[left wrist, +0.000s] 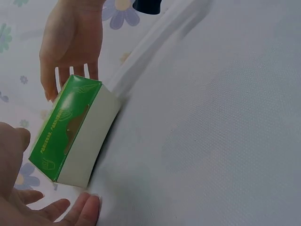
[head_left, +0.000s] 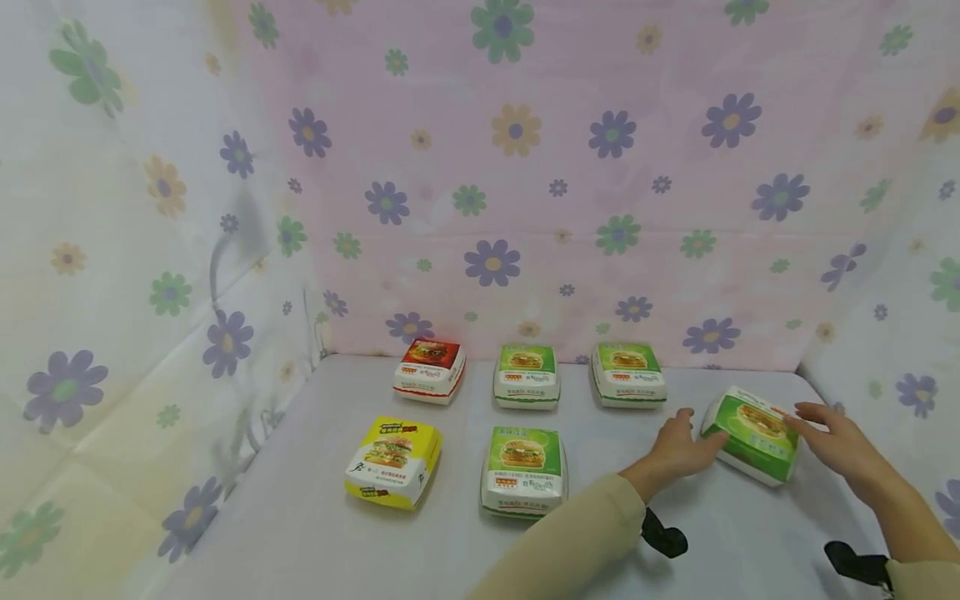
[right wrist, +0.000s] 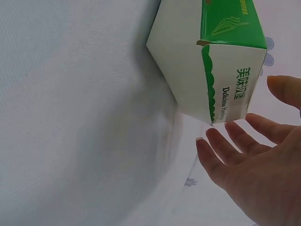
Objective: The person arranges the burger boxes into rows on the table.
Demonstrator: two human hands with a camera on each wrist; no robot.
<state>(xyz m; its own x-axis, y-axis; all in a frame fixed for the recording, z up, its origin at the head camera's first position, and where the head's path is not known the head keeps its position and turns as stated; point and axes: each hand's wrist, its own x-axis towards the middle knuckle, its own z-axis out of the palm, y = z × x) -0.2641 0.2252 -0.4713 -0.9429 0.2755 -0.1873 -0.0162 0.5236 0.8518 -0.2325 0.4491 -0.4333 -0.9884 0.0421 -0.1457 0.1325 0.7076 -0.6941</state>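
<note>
A green and white burger box sits turned at an angle on the right side of the table, between both hands. My left hand is at its left side, fingers spread and loosely bent. The right hand reaches to its right side with extended fingers. In the left wrist view, the box's green flap side faces the camera, with a small gap to the left fingers. Fingertips of the right hand lie at the edge of the lettered box end; whether they touch it I cannot tell.
At the back of the white table stand a red burger box and two green ones. Nearer are a yellow box and another green box. Flowered cloth hangs behind and on both sides.
</note>
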